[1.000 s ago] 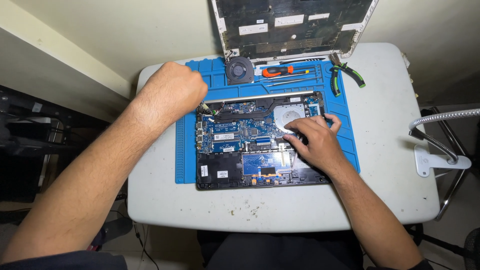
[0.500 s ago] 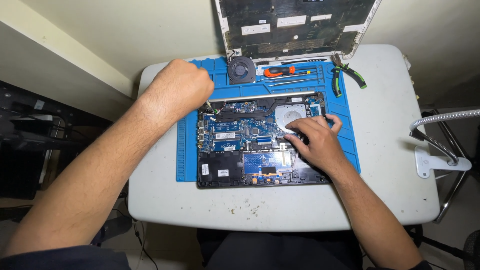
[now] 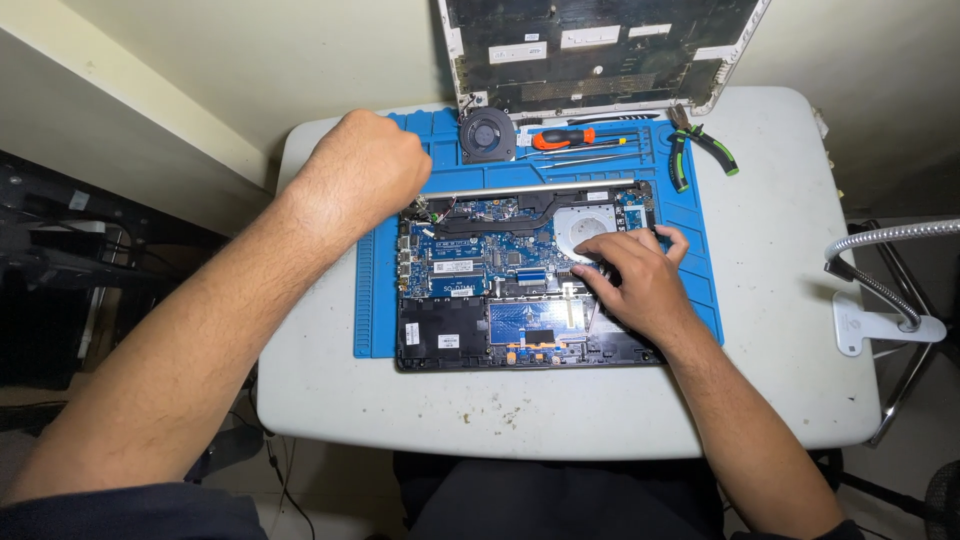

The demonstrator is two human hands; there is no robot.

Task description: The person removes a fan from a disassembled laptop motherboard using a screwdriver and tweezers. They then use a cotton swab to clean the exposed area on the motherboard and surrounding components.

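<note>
Currently the right hand (image 3: pixel 632 283) is resting palm down on the opened laptop (image 3: pixel 520 275), its fingers loosely spread and the fingertips pressing on the pale round recess at about the 2 o'clock part of the chassis. Whether anything small is being pinched under those fingers cannot be told, because the hand is covering the spot. The left hand (image 3: pixel 362 175) is curling into a closed fist at the 10 o'clock corner of the laptop, just beside the small bundle of wires (image 3: pixel 432 208) there; what it is gripping, if anything, is hidden by the knuckles.

The laptop is lying open-bellied in the middle of the blue mat (image 3: pixel 700 260), with the blue circuit board (image 3: pixel 470 260) exposed at its centre. At 12 o'clock on the mat a round black fan (image 3: pixel 487 134) is sitting loose, and just to its right a screwdriver (image 3: pixel 575 137) with an orange grip is lying flat. At 1 o'clock green-handled pliers (image 3: pixel 700 150) are lying across the mat's edge. The detached bottom cover (image 3: pixel 600 50) is leaning against the wall beyond. At 3 o'clock, well apart, a lamp (image 3: pixel 880 300) is standing on the white table (image 3: pixel 780 380).

For good work here, the right hand is best keeping steady, light pressure, while the left is pulling gently and straight, avoiding strain on the wires and board.
</note>
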